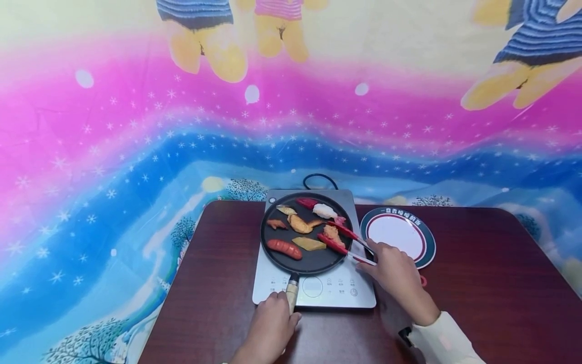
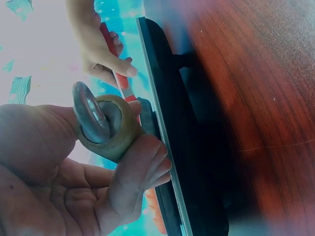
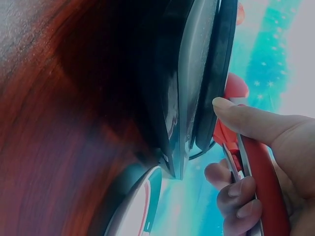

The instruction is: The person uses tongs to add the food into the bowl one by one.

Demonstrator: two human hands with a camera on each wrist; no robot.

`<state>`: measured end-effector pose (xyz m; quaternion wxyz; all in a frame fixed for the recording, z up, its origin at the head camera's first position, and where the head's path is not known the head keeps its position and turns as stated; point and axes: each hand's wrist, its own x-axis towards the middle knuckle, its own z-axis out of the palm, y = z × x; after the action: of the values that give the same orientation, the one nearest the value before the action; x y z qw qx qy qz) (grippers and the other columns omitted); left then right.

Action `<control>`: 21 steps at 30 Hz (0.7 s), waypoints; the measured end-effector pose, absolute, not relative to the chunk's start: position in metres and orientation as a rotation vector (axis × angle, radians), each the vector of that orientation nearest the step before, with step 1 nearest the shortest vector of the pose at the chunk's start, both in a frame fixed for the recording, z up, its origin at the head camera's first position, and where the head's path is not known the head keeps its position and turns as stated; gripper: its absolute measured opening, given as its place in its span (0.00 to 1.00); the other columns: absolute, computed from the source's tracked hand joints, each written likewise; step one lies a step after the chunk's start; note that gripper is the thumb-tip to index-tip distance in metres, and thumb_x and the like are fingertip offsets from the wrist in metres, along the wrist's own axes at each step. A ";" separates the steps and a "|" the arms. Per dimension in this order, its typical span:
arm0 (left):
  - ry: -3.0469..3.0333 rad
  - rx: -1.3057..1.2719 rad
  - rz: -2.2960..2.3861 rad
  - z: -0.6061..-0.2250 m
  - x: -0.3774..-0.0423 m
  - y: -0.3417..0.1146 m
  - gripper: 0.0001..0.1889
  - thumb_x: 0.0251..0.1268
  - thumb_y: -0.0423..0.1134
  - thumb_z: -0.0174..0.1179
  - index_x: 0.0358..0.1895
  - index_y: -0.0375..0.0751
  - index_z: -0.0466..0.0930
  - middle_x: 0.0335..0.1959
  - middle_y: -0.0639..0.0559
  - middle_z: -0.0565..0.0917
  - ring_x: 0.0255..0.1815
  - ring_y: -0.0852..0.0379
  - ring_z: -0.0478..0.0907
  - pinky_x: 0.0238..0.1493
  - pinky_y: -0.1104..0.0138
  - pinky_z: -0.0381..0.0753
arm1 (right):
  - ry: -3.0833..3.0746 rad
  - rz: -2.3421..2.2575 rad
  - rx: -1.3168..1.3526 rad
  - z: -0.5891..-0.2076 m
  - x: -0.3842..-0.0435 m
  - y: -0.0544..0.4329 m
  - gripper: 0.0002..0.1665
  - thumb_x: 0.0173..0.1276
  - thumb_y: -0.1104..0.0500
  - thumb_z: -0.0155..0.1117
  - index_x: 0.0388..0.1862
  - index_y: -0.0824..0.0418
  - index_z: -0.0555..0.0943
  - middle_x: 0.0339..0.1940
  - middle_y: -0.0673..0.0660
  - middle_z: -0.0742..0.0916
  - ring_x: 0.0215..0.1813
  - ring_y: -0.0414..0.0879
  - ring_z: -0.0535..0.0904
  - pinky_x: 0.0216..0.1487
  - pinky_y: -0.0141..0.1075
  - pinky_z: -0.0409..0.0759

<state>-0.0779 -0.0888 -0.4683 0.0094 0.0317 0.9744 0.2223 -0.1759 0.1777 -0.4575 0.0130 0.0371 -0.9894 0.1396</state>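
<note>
My left hand grips the light-coloured handle of a black frying pan. In the left wrist view, the handle's end carries a metal hanging ring. With my right hand I hold red-tipped tongs, whose red grip lies along my palm. The tongs' tips stand on either side of a crumbly golden-brown fried piece at the pan's right; whether they squeeze it I cannot tell. A scored sausage, a yellow slice and several other food pieces lie in the pan.
The pan sits on a silver induction cooker with touch controls and a black cable behind. Right of it, a white plate with a dark green rim stands on the brown table. A patterned cloth hangs behind.
</note>
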 end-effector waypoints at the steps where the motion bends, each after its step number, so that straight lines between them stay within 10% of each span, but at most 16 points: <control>1: 3.047 0.102 0.693 -0.469 -0.078 -0.089 0.21 0.53 0.43 0.78 0.38 0.29 0.82 0.27 0.43 0.80 0.28 0.47 0.84 0.31 0.56 0.83 | -3.078 0.432 0.120 -0.458 -0.176 0.178 0.46 0.54 0.46 0.84 0.69 0.60 0.78 0.22 0.51 0.80 0.24 0.46 0.70 0.28 0.38 0.66; 21: 3.074 0.124 0.683 -0.468 -0.077 -0.089 0.20 0.53 0.43 0.78 0.37 0.30 0.82 0.27 0.43 0.81 0.28 0.45 0.84 0.30 0.55 0.81 | -3.022 0.543 0.076 -0.452 -0.169 0.189 0.53 0.53 0.40 0.82 0.74 0.60 0.73 0.39 0.59 0.88 0.31 0.46 0.73 0.29 0.36 0.67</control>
<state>-0.0767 -0.0894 -0.4684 -0.0048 0.0394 0.9754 0.2168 -0.1686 0.1891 -0.4519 0.0350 0.0247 -0.9834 0.1766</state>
